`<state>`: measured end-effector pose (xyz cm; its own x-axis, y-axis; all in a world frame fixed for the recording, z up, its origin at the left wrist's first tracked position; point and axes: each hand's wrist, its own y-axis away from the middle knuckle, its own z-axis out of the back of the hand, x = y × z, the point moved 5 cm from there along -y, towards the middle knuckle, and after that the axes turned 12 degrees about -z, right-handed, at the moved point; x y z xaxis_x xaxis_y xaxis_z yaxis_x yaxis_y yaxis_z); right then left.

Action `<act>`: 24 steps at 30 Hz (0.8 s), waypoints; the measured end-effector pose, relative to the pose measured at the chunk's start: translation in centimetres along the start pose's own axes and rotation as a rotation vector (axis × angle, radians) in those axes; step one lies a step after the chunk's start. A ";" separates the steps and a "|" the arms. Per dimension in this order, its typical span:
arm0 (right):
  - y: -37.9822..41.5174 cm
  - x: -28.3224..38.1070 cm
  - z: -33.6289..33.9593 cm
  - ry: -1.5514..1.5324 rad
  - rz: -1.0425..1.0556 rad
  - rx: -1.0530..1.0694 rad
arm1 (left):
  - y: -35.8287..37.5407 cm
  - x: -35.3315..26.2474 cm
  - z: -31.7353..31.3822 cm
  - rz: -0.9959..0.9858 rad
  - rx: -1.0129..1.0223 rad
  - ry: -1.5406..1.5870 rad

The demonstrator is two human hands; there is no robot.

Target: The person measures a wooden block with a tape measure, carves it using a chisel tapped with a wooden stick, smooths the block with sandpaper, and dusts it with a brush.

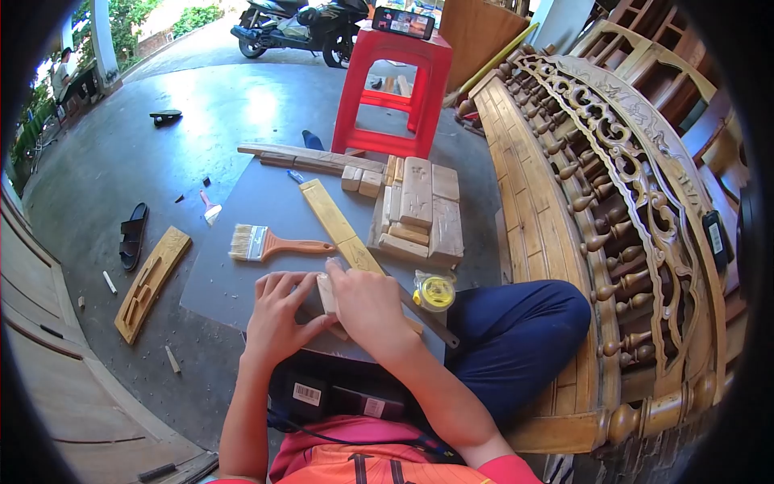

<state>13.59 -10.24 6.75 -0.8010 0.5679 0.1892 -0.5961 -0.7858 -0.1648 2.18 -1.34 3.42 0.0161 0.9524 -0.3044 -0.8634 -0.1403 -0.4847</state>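
My right hand point(367, 306) is closed around a small pale wooden block point(326, 294), with its index finger along the top. On the other side, my left hand point(280, 313) has its thumb and index finger against the same block; its lower part is hidden by the hands. Just beyond them lies a wide paintbrush point(294, 246) with an orange-brown handle. A long yellowish wooden strip point(329, 216) runs away from my right hand on the grey board point(218, 278). To the right of that hand sits a yellow tape measure point(436, 292).
Several wooden blocks point(417, 189) are stacked at the board's far right. A red stool point(395, 52) carrying a phone point(403, 23) stands behind. The carved wooden bench point(556, 282) borders my right. A curved wooden piece point(153, 282), a sandal point(134, 235) and a small brush point(211, 208) lie on the left.
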 end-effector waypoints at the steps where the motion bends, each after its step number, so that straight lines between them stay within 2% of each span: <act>1: 0.0 0.0 -0.1 0.052 -0.012 0.032 | -0.1 -0.1 0.1 -0.008 0.009 -0.006; 3: 1.2 1.2 1.3 0.145 -0.042 0.124 | 0.8 0.2 0.2 0.015 0.024 -0.007; 6: -0.3 0.8 -0.3 0.099 -0.035 0.053 | 0.4 0.4 -0.1 0.023 0.006 0.008; 15: 1.0 1.3 1.3 0.192 -0.037 0.113 | 0.2 0.3 0.5 -0.001 0.001 0.017; 24: 2.0 1.9 1.0 0.168 -0.018 0.062 | 0.8 0.5 0.2 0.007 -0.018 0.043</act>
<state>10.90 -10.96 7.72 -0.7911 0.6111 0.0264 -0.6103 -0.7856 -0.1017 1.42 -0.90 3.09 0.0323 0.9389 -0.3427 -0.8541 -0.1521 -0.4974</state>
